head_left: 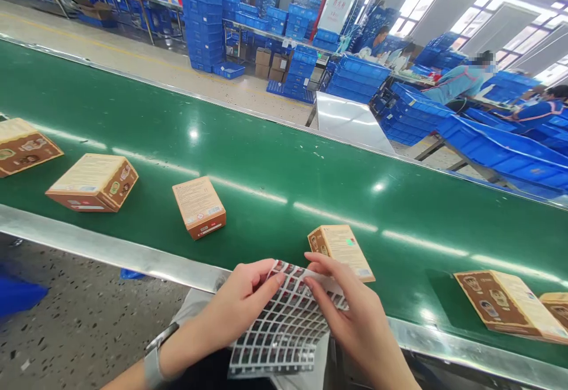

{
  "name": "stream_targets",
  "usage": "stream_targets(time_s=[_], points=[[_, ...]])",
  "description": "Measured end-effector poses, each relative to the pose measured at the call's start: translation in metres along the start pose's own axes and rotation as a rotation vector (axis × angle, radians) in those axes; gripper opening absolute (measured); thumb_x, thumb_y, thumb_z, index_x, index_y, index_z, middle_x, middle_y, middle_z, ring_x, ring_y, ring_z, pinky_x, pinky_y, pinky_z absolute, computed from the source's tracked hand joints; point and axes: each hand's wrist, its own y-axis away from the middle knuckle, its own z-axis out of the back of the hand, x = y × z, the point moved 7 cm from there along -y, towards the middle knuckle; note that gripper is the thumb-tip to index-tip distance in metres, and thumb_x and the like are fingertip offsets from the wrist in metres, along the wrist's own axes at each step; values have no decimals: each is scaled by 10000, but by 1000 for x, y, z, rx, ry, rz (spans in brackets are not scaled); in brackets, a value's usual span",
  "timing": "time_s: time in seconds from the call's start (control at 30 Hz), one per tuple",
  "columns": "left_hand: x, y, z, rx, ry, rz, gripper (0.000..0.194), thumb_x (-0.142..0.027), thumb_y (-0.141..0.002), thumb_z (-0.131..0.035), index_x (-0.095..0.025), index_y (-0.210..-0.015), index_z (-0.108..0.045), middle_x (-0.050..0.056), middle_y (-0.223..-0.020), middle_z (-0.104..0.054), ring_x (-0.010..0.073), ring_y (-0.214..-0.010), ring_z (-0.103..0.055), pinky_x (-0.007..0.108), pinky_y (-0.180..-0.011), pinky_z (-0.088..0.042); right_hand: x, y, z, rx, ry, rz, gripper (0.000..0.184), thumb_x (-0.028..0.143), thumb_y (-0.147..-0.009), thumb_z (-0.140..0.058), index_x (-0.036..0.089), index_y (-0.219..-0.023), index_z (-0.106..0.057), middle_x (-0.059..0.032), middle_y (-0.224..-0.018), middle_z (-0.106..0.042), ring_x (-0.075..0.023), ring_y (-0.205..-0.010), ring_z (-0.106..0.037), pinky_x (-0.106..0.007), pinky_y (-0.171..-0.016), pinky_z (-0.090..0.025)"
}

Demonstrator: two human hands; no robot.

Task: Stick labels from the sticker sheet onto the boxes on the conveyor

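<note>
A sheet of small dark, reddish stickers in a white grid point(284, 331) hangs curved over the near edge of the belt. My left hand point(244, 295) pinches its upper left corner between thumb and fingers. At the upper right edge, my right hand point(341, 295) has thumb and fingers closed on the same sheet; whether a single sticker is between the fingertips cannot be seen. Just behind my right hand lies a brown and cream carton point(346, 245) with a small green mark on top, its near side partly covered by my fingers.
The green conveyor belt point(266, 153) runs across, with metal rails. More cartons lie on it: one point(199, 206) left of centre, others point(95, 180) farther left, and one point(501, 304) at right. Beyond are a metal table point(346, 118), stacked blue crates point(204, 17) and several seated people.
</note>
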Motion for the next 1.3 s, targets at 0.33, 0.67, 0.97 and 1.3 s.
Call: stream_targets(time_s=[0.33, 0.67, 0.97, 1.3], points=[[-2, 12, 9, -74, -97, -32, 365, -440, -973, -409, -178, -731, -488, -34, -667, -422, 122, -624, -339, 243, -561, -290, 26, -18, -9, -34, 96, 288, 145, 149, -955, -557, 245, -1037, -628, -41, -952, -753, -195, -843, -695, -378, -841, -477], [-5, 26, 45, -436, -148, -126, 349, -405, -980, -429, -182, -730, -529, -17, -660, -503, 131, -614, -450, 239, -556, -394, 24, -45, -9, 48, -286, 132, 85, 213, -898, -615, 270, -845, -650, -52, -1021, -741, -236, -967, -688, -376, -819, -538], [-5, 20, 54, -332, -580, -452, 247, -153, -960, -444, -187, -754, -577, 115, -1365, -628, 273, -1427, -405, 508, -1154, -373, -41, -111, -90, 262, -779, -509, 419, 599, -690, -741, 209, -841, -711, -73, -994, -749, -222, -886, -671, -359, -819, -506], [-5, 11, 29, -253, -556, -482, 235, -126, -970, -435, -160, -842, -630, 123, -1450, -554, 251, -1469, -336, 455, -1182, -379, -52, -108, -84, 320, -694, -519, 413, 595, -675, -753, 191, -731, -683, -68, -1013, -745, -192, -793, -602, -299, -705, -446]])
